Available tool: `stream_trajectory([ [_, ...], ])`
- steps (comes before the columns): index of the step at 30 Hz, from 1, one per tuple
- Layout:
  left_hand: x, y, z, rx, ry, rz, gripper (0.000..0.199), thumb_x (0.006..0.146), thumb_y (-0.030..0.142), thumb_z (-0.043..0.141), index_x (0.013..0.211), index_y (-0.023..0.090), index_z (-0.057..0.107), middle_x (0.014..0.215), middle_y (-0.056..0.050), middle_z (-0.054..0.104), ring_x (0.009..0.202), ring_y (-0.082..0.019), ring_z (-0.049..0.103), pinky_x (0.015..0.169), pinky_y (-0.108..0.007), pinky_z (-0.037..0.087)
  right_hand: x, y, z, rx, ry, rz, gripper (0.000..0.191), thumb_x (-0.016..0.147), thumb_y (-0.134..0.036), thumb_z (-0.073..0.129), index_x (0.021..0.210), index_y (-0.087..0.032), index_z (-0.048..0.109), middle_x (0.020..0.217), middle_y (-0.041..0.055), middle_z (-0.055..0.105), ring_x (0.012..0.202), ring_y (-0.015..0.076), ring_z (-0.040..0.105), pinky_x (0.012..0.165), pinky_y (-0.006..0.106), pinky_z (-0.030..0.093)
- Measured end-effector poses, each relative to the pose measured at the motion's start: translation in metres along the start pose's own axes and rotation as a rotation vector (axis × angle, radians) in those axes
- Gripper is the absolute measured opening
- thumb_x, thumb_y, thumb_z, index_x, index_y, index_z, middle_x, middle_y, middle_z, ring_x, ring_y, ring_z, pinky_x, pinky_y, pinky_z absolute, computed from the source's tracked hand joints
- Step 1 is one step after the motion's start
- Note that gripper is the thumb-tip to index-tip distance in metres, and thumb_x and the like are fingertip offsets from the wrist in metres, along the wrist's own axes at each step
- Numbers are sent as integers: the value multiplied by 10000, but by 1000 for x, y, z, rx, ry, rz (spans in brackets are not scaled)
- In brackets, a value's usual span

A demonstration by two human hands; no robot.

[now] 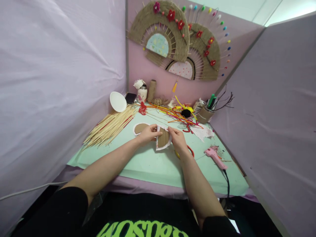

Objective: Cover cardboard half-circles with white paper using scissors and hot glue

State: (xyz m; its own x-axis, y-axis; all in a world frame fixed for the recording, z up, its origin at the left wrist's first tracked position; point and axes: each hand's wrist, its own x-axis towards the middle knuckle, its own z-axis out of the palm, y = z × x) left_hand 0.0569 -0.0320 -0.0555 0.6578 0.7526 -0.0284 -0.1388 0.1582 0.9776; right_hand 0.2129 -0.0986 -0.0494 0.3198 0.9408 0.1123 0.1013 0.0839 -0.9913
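Observation:
A half-round brown cardboard piece [163,139] with a white fabric or paper border is held up over the table between both hands. My left hand [149,134] grips its left edge, with the thumb on the cardboard. On its upper right edge the fingers of my right hand [177,138] are closed. A second half-round cardboard piece [141,128] with a white border lies on the table behind my left hand. Scissors with red and yellow handles [190,151] are partly hidden under my right wrist.
Thin wooden sticks [110,128] are spread at the left near a white bowl [118,101]. A pink glue gun [216,158] lies right, its cord over the front edge. Coloured pipe cleaners [170,113] and a pen holder [205,115] stand behind. Decorated fans [182,39] hang on the wall.

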Motion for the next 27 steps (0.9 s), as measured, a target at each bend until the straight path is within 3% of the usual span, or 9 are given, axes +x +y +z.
stream_trajectory([
  [7,-4,4,2,100,-56,50,311,652,328,727,860,167,560,783,-1,628,721,-145,608,586,-232,482,1,0,1,-34,23,0,427,682,-585,672,637,-162,650,581,-13,542,578,121,422,537,245,329],
  [14,-5,3,5,136,-37,92,275,637,297,717,806,149,558,701,16,586,644,-122,578,565,-217,444,1,0,1,-102,-13,-93,358,665,-529,701,654,-173,668,629,-4,593,604,131,460,577,256,358],
  [18,-4,2,4,105,-35,82,298,627,301,730,824,155,561,717,12,599,665,-132,586,582,-231,458,0,-2,2,-141,15,-135,355,684,-524,685,651,-173,652,624,-3,571,610,133,450,568,256,350],
  [23,-2,4,1,101,-28,39,358,622,359,746,879,176,578,806,-8,644,743,-155,613,603,-239,479,-2,-3,2,-99,56,-64,490,784,-622,532,614,-169,613,569,-10,507,582,128,419,545,255,319],
  [27,-2,3,0,109,-20,37,366,609,358,755,866,175,572,783,-2,634,735,-154,613,591,-232,477,-1,0,2,-119,35,-77,448,737,-595,605,599,-169,615,572,-14,512,582,125,414,537,251,312],
])
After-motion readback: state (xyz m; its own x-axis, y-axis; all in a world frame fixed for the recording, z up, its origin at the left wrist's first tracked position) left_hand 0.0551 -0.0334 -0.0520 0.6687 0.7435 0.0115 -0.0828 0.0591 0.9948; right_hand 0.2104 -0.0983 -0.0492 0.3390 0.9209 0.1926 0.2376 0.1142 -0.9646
